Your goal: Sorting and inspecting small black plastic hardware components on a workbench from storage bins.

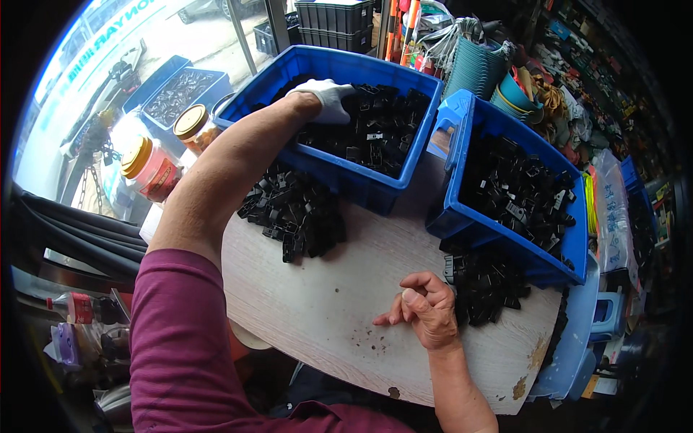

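Note:
My left hand (329, 98), in a white glove, reaches into the large blue bin (346, 173) at the back. Its thumb and fingers are apart over the black plastic clips (375, 133) there, and I see nothing held. My bare right hand (431, 312) hovers over the table's right side, its fingers loosely bent and apart, with nothing visible in them. Close beside it lies a pile of black clips (487, 289). Another heap of black clips (294, 216) rests on the table in front of the large bin, under my left forearm.
A second blue bin (498, 234) of black clips stands at the right. The worn wooden table (310, 296) has chipped patches near its front edge. Lidded jars (148, 169) stand at the left by the window. Teal baskets (473, 68) are stacked at the back right.

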Available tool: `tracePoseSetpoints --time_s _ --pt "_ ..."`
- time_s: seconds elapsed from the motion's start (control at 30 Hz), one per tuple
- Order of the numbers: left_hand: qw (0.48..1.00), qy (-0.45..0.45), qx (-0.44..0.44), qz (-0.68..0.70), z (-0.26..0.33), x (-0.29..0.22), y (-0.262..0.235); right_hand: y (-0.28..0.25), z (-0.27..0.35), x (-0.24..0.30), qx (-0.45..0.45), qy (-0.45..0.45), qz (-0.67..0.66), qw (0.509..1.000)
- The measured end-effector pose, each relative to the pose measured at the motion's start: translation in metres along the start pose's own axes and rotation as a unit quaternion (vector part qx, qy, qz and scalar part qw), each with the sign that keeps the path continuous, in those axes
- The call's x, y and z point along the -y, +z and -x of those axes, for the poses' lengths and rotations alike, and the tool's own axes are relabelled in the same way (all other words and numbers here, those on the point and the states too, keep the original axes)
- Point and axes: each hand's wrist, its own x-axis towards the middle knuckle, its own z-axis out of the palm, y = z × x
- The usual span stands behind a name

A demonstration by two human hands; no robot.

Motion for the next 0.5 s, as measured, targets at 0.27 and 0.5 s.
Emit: tracePoseSetpoints --time_s 0.27,0.5 --pt "0.997 -0.061 -0.022 -0.041 0.003 -0.002 -0.003 -0.001 0.0 -0.001 0.0 -0.004 0.005 1.0" --pt "0.998 0.036 -0.035 0.024 -0.006 0.008 0.003 -0.001 0.001 -0.001 0.004 -0.01 0.005 1.0"
